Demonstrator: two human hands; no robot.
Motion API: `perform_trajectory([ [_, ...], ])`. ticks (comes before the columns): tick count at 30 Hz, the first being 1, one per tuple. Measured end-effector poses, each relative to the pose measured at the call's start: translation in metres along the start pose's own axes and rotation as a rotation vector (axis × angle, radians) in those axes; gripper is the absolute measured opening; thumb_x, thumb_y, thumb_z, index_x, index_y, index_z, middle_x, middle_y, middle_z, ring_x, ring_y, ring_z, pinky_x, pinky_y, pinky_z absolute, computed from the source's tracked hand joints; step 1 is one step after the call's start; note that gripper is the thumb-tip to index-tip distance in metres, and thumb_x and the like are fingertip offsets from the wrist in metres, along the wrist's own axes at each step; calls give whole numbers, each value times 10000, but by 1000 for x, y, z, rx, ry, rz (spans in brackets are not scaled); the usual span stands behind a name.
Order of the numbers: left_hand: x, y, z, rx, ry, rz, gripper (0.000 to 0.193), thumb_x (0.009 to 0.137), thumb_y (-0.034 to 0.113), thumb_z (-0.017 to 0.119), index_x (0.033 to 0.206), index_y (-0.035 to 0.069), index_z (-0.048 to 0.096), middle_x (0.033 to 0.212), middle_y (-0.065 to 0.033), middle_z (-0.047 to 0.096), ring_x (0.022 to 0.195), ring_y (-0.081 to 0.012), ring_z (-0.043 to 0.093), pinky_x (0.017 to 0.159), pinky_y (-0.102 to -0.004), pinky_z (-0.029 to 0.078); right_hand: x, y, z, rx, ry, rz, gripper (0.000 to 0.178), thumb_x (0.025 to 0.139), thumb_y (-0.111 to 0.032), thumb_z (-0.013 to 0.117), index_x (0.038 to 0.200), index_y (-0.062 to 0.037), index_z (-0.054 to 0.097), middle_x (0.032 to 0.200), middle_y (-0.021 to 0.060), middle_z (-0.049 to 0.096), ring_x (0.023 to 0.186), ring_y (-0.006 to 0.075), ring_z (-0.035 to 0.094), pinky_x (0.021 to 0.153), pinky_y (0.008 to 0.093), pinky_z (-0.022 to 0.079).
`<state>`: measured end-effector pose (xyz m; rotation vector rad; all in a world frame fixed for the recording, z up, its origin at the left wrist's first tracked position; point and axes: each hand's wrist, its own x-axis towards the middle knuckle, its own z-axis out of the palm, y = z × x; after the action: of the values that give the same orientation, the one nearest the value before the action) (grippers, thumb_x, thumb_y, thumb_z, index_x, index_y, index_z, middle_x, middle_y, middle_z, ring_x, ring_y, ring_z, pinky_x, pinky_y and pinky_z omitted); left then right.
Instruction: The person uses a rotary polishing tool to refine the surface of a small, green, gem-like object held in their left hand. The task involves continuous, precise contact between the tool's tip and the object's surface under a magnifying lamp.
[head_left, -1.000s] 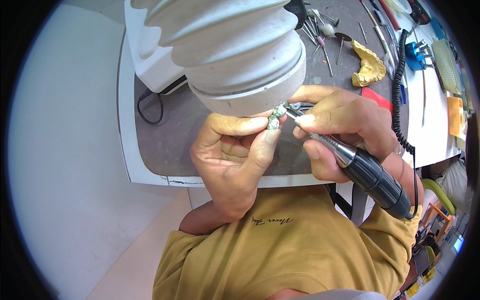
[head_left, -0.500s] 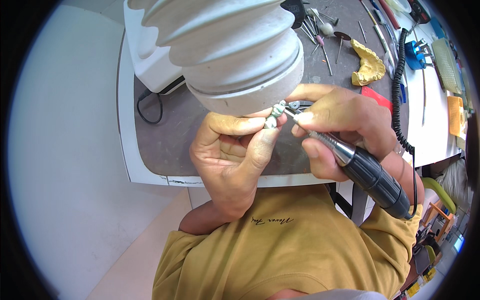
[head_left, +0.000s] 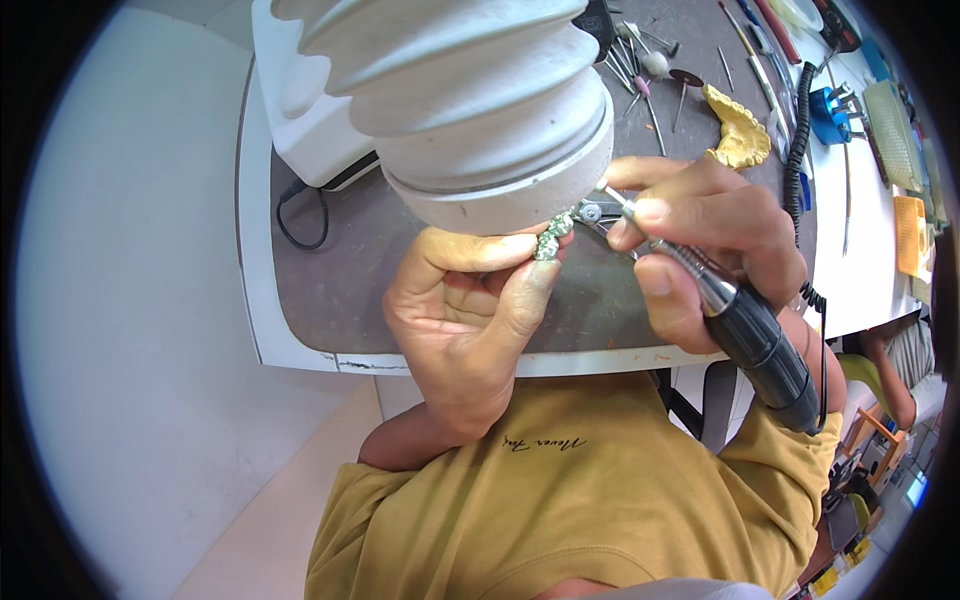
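Between the thumb and fingers of my left hand (head_left: pixel 465 310) is a small dental bridge (head_left: pixel 548 243), a row of joined tooth shapes with a shiny, greenish-metal look. My right hand (head_left: pixel 715 230) grips a rotary handpiece (head_left: pixel 755 345) with a black body and silver nose. Its slim tip (head_left: pixel 613 192) points up and left, a short gap away from the bridge. Above the bridge hangs the rim of a ribbed white suction hose (head_left: pixel 500 195). Behind both hands, a metal caliper-like tool (head_left: pixel 592 212) lies on the table, partly hidden.
A white boxy device (head_left: pixel 310 120) stands at the left. Several burs (head_left: pixel 640 85), a disc on a shank (head_left: pixel 686 78) and a yellow dental cast (head_left: pixel 738 128) lie at the far right of the dark mat (head_left: pixel 330 290). A coiled black cord (head_left: pixel 797 165) runs down the right. Another person's arm (head_left: pixel 888 378) shows at the right edge.
My right hand has drawn the handpiece right, away from the bridge. The bridge looks darker and shinier now, and my left hand has barely shifted. Another person's arm has come into view at right.
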<state>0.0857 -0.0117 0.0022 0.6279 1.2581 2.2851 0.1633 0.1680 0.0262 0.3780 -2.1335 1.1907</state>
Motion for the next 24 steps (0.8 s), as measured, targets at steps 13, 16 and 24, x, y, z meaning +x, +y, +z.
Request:
perform_trajectory([
  [13,2,-2,3,-42,-5,-17,242,908,-107,601,1137,-34,570,1223,-194,608,1102,-214,642,973,-336,541,2,-4,10,39,33,219,315,841,87,730,1092,2,558,1024,135,656,916,172,690,801,284,543],
  [16,3,2,8,-49,44,-92,220,935,-89,587,1153,-80,561,1159,-217,660,1080,-224,667,955,-333,554,1,0,10,39,37,170,323,852,105,704,1111,-3,543,1013,143,659,893,176,691,796,293,549],
  [24,4,4,6,60,-20,-142,195,969,-9,594,1155,-64,574,1052,-185,698,932,-206,711,848,-312,611,-1,0,10,122,19,232,316,882,149,626,1142,13,510,1023,195,655,816,170,690,746,292,564],
])
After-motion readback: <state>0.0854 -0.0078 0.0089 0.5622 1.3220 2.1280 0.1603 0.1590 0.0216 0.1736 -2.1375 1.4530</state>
